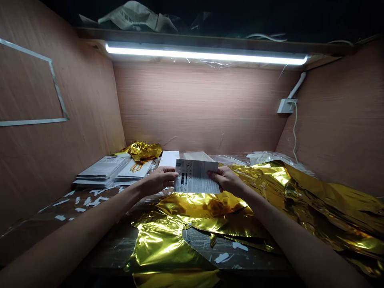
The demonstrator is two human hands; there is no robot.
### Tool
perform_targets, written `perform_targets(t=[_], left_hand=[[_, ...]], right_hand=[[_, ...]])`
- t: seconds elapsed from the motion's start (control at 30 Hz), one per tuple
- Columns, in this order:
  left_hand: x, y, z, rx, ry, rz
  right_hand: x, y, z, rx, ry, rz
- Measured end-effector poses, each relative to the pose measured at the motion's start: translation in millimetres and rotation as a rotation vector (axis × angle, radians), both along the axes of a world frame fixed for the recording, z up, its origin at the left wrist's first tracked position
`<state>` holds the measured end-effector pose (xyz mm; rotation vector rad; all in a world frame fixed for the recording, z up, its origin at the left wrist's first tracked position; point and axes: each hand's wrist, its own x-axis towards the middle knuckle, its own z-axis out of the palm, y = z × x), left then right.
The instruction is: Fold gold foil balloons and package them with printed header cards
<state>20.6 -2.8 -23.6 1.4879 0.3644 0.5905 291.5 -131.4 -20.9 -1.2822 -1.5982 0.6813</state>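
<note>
A printed card (196, 178) with a barcode and small icons is held up in front of me, above the table. My left hand (164, 178) pinches its left edge. On the card's right edge, my right hand (228, 179) grips with the thumb on the printed face and the fingers behind. Below the card lies a flat gold foil balloon (168, 244) with a curved cut-out, spread towards the table's front edge. More gold foil (300, 196) is heaped to the right of my right hand.
Stacks of printed cards (102, 170) stand at the left, with crumpled gold foil (145, 151) behind them. White paper scraps (90, 201) litter the table. Clear plastic bags (267, 157) lie at the back right. Wooden walls and a lit tube lamp (207, 55) enclose the space.
</note>
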Motion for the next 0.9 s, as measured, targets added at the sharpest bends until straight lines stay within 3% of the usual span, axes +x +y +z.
perform_targets(t=[0.47, 0.67, 0.8, 0.9], left_hand=[[-9, 1, -5.5, -0.175, -0.008, -0.202], [-7, -5, -5.6, -0.245, -0.053, -0.166], [-9, -3, 1.4, -0.189, -0.028, -0.128], [-13, -3, 10.4, -0.029, 0.112, -0.157]], right_hand=[[-3, -2, -1.5, -0.072, 0.07, 0.039], [-5, -3, -3.7, -0.121, 0.151, 0.101], [-2, 0, -3.2, -0.106, 0.202, 0.091], [9, 7, 3.6, 0.056, 0.354, -0.06]])
